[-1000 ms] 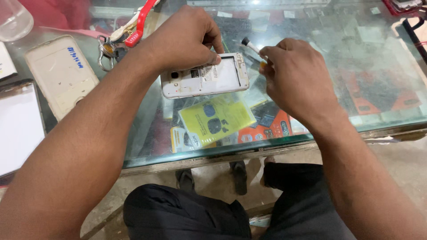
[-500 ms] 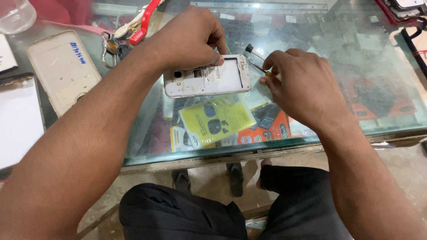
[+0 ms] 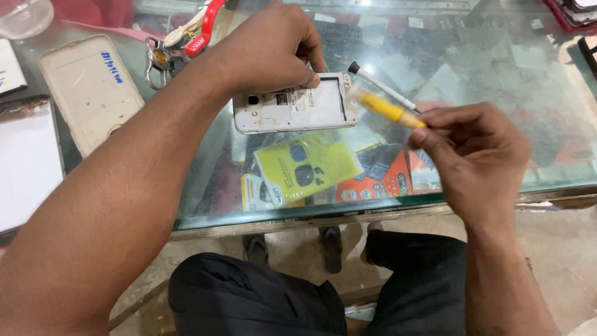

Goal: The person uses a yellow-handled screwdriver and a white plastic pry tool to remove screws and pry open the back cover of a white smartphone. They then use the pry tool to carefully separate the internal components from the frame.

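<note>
The left hand (image 3: 270, 46) presses flat on a white smartphone with its back cover off (image 3: 295, 104), pinning it to the glass counter top (image 3: 485, 68). The right hand (image 3: 476, 155) pinches a slim yellow-handled screwdriver (image 3: 385, 109), lifted just off the phone's right end. Best to keep the phone pinned and bring the tip down square — no slipping. The tip is blurred — its end cannot be made out.

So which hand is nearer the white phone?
Left. The left hand rests on the phone, fingertips pressing its upper edge. The right hand is off to the phone's right, holding a yellow screwdriver whose tip blurs near the phone's right end.
</note>
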